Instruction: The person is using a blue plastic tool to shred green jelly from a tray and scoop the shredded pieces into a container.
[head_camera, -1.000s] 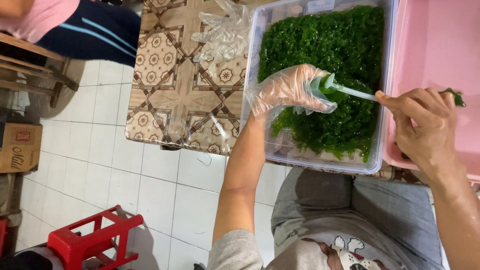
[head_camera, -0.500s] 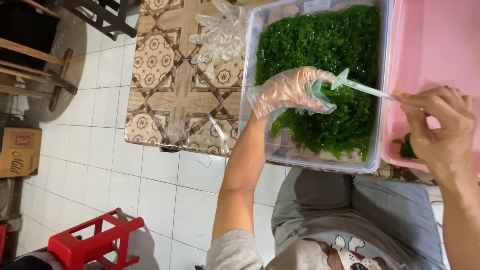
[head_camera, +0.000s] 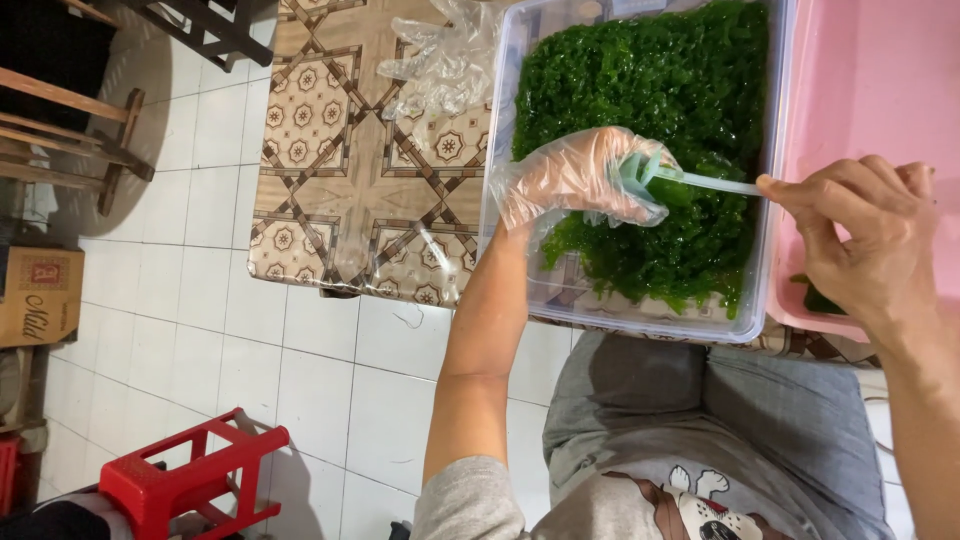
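The right hand (head_camera: 868, 245) has drifted right, out over the pink tub (head_camera: 880, 90), and the pale green stick (head_camera: 700, 181) now stretches longer between the two hands. So the pull goes on. The gloved left hand (head_camera: 580, 180) is clenched on the stick's left end, above the greens (head_camera: 650, 90) in the clear tub (head_camera: 500, 150). Bare right fingertips pinch its right end. Something dark green sits beneath that hand, possibly a sprig. A spare glove (head_camera: 440, 60) lies on the table (head_camera: 340, 180).

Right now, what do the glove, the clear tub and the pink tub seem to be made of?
The glove on the left hand looks like thin clear plastic film, crinkled and glossy. The clear tub seems rigid see-through plastic; greens show through its wall. The pink tub looks like opaque, smooth plastic.
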